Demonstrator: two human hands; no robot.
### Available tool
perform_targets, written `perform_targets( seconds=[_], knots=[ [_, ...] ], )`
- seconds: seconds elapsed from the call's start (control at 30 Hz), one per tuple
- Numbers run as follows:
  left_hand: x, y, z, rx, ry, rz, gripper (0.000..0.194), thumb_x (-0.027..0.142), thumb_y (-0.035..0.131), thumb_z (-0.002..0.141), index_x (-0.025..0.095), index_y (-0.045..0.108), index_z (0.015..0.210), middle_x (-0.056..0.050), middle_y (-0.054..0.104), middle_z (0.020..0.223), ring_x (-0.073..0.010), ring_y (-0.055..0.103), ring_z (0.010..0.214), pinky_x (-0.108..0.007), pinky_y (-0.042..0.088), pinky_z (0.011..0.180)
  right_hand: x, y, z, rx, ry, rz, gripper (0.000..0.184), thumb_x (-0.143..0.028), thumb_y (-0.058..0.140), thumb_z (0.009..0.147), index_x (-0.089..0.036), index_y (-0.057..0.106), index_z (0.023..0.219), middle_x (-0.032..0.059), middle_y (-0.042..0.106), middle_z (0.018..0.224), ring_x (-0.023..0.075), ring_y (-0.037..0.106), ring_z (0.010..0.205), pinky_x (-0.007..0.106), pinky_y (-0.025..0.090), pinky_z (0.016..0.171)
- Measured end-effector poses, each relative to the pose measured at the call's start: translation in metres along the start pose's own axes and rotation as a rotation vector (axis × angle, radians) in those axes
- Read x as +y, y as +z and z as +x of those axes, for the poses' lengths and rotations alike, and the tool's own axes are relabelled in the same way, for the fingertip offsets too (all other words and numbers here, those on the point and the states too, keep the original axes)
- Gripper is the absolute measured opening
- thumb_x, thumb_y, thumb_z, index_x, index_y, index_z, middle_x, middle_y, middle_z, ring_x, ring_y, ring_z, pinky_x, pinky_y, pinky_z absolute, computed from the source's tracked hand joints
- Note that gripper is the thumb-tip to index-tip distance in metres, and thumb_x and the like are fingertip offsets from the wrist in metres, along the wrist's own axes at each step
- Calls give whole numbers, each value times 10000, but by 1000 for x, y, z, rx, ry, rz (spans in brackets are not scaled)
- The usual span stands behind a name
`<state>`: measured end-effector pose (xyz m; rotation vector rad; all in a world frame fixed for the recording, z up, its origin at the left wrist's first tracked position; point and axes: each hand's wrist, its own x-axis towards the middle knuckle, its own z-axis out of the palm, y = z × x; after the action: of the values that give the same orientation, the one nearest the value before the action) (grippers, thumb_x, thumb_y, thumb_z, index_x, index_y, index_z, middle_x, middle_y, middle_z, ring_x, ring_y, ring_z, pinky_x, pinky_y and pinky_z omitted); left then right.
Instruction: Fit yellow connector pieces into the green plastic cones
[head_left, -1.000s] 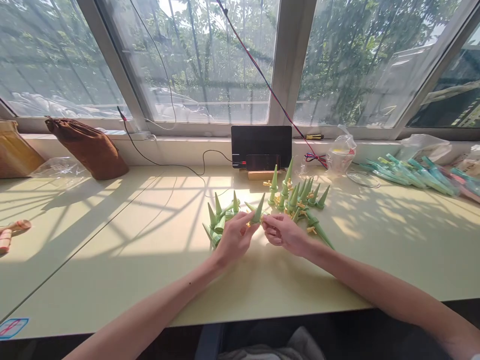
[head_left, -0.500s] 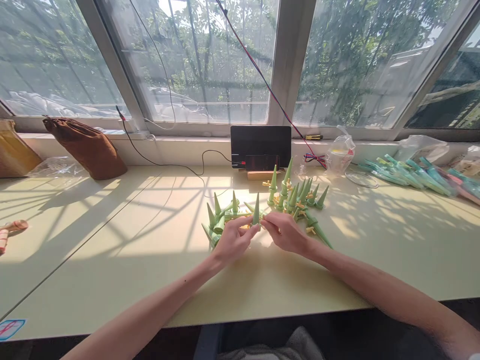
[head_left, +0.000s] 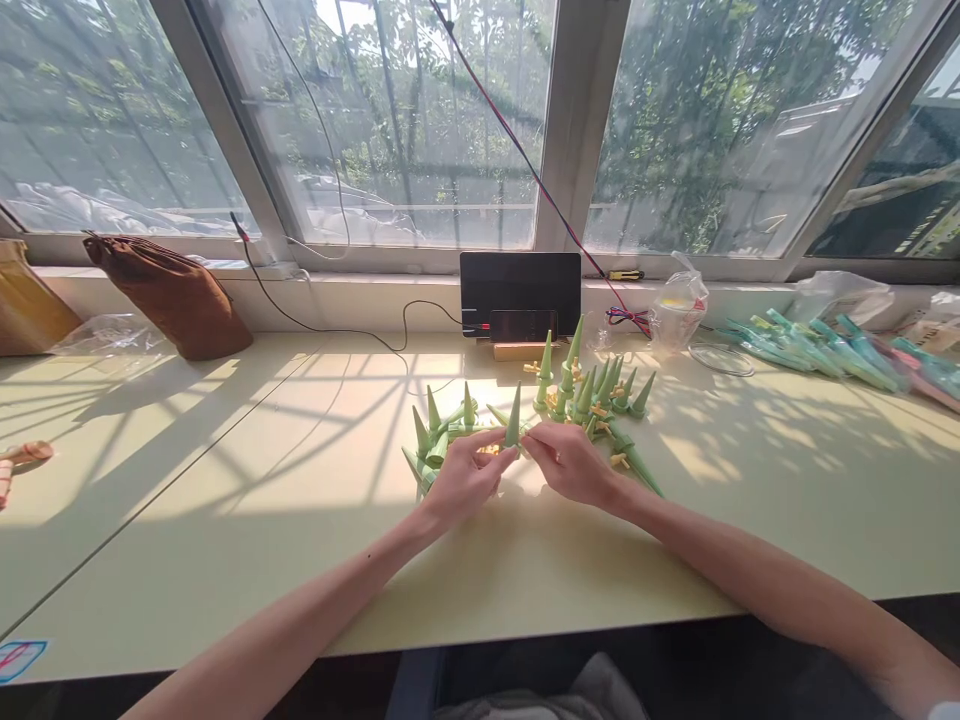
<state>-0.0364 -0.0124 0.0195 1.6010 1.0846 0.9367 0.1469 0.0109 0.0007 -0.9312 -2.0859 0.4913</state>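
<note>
My left hand point(head_left: 466, 475) pinches the base of a green plastic cone point(head_left: 514, 420) that points up, with a small yellow piece just below its fingers. My right hand point(head_left: 571, 462) meets it from the right, fingers curled and closed at the cone's base; what they hold is hidden. A cluster of green cones point(head_left: 442, 430) lies left of my hands. A second group of upright green cones with yellow pieces point(head_left: 592, 395) stands just behind my right hand on the pale green table point(head_left: 225, 520).
A dark screen on a wooden stand point(head_left: 520, 290) sits at the window sill. A brown pouch point(head_left: 169, 295) lies far left, a clear bag point(head_left: 679, 305) and teal plastic parts point(head_left: 817, 345) far right. Cables run along the sill.
The green cone in my left hand has tilted from slanting to upright. Both hands have stayed together at the same spot.
</note>
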Motion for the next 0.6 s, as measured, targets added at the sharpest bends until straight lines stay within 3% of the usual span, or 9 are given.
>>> perform_targets(
  seconds=[0.2, 0.4, 0.6],
  knots=[
    [-4, 0, 1, 30, -26, -17, 579, 441, 619, 826, 106, 565, 1295, 78, 424, 401, -83, 392, 377, -215, 377, 400, -5, -3, 1, 17, 76, 69, 416, -337, 439, 927, -193, 304, 561, -31, 292, 552, 111, 273, 543, 276, 209, 547],
    [-7, 1, 2, 22, -11, -4, 548, 433, 609, 841, 119, 569, 1289, 67, 447, 407, -89, 402, 381, -219, 377, 401, -7, -2, 0, -9, 191, 213, 393, -374, 447, 919, -195, 389, 574, -34, 309, 526, 110, 281, 533, 269, 205, 524],
    [-9, 1, 2, -56, 68, 7, 408, 425, 539, 892, 161, 622, 1190, 25, 526, 523, -99, 492, 416, -211, 394, 391, -5, 2, -1, 49, 105, 101, 404, -357, 469, 911, -194, 334, 566, -39, 316, 547, 101, 276, 534, 263, 221, 533]
  ],
)
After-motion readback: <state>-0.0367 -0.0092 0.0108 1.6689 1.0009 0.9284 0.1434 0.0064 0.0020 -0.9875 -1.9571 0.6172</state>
